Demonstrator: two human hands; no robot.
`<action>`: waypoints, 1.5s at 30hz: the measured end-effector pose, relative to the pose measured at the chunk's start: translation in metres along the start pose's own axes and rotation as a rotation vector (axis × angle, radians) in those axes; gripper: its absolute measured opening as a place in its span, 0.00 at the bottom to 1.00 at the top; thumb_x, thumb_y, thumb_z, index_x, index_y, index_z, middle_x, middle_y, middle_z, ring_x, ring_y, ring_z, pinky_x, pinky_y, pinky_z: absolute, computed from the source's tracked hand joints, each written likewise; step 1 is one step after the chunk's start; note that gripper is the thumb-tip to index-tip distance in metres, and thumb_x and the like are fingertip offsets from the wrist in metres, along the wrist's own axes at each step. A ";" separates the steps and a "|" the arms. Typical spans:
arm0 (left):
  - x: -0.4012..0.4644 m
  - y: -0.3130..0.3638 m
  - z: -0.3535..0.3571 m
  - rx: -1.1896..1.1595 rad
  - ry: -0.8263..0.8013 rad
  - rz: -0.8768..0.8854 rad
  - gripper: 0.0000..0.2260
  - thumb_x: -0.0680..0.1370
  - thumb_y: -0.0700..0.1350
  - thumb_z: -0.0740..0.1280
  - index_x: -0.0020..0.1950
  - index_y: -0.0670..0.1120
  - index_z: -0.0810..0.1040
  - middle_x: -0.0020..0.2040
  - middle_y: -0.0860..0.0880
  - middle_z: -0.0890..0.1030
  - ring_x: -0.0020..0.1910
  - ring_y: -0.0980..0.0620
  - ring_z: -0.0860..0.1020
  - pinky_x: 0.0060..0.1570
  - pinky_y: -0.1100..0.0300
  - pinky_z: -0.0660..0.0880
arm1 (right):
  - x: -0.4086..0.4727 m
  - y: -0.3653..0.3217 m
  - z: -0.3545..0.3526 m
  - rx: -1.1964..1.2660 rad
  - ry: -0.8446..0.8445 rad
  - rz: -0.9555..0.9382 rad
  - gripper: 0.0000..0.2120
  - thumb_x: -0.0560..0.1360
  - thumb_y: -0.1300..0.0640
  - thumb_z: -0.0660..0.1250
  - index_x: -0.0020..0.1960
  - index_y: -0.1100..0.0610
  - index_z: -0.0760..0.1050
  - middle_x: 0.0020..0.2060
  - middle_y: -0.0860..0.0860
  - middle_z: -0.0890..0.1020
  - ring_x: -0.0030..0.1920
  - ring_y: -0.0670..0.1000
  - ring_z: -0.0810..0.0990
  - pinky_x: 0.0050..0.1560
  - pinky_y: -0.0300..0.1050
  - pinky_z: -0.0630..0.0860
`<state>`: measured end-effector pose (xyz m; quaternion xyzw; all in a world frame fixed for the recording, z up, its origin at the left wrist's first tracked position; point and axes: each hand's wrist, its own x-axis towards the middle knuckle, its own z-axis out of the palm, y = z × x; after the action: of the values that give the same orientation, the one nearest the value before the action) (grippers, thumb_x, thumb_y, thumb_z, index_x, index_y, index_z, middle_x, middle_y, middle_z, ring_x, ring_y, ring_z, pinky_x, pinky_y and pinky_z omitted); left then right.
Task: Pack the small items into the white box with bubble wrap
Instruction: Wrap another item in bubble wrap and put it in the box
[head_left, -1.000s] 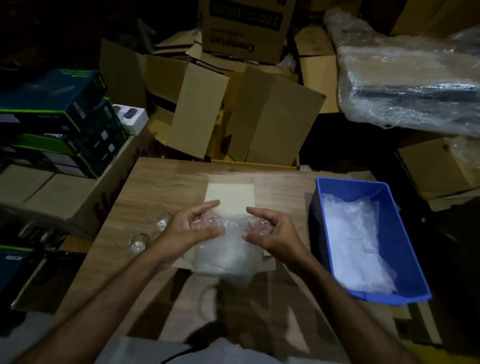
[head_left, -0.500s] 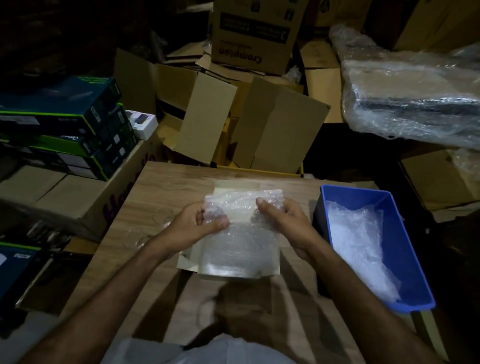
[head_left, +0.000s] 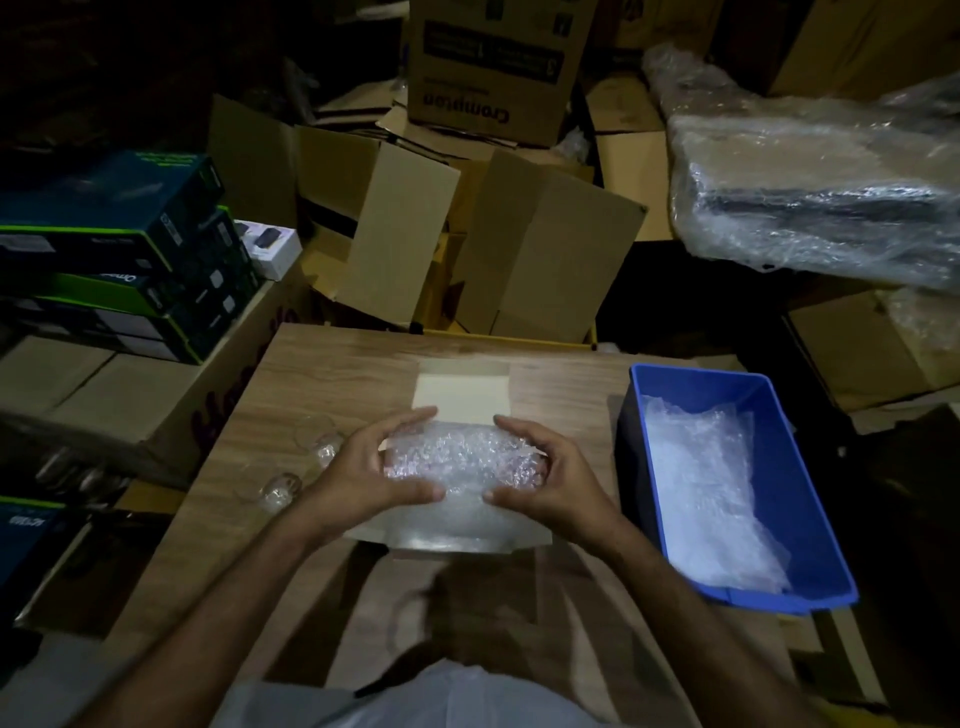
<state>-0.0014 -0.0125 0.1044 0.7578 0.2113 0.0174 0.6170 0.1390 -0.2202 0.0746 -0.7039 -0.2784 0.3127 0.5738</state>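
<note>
Bubble wrap bundle: a rolled wad of clear bubble wrap, lying crosswise between the two hands, over the middle of the white box; what is inside it cannot be made out.
Left hand: cupped round the bundle's left end, fingers curled over the far side, thumb along the near side under the roll.
Right hand: cupped round the right end in the same way, fingers over the top, thumb pressed against the near edge.
White box: open and flat on the wooden table, its lid flap lying back on the far side; the near rim shows below the hands, with a loose tail of wrap hanging from the bundle down into it.
Small items: clear glass-like pieces on the table left of the left hand, apart from the box; another one just beyond it.
Blue bin: at the table's right edge, holding more bubble wrap sheet, well clear of the right hand.
Surroundings: brown cardboard cartons behind the table, dark green boxes stacked at left.
</note>
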 end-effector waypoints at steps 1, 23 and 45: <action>0.000 -0.001 0.001 0.114 0.004 0.023 0.34 0.66 0.40 0.82 0.68 0.59 0.76 0.68 0.58 0.72 0.65 0.54 0.74 0.56 0.62 0.79 | 0.002 0.000 0.001 -0.084 -0.012 0.004 0.36 0.64 0.59 0.83 0.69 0.48 0.76 0.66 0.51 0.79 0.63 0.49 0.81 0.64 0.52 0.79; -0.009 -0.031 0.003 -0.264 0.232 -0.103 0.22 0.74 0.50 0.78 0.65 0.57 0.76 0.60 0.40 0.82 0.57 0.44 0.82 0.54 0.42 0.81 | 0.010 0.005 0.005 0.330 0.035 0.197 0.24 0.72 0.62 0.78 0.64 0.61 0.74 0.57 0.57 0.85 0.56 0.59 0.85 0.58 0.60 0.82; -0.020 -0.011 -0.003 -0.151 0.075 -0.024 0.21 0.74 0.33 0.75 0.66 0.45 0.79 0.64 0.54 0.81 0.55 0.61 0.83 0.47 0.68 0.79 | -0.001 0.003 0.029 0.308 -0.087 0.086 0.27 0.71 0.69 0.76 0.66 0.57 0.70 0.63 0.56 0.80 0.59 0.56 0.84 0.56 0.59 0.83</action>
<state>-0.0231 -0.0150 0.0995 0.7055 0.2414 0.0543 0.6641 0.1166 -0.2030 0.0679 -0.6046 -0.2215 0.4061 0.6485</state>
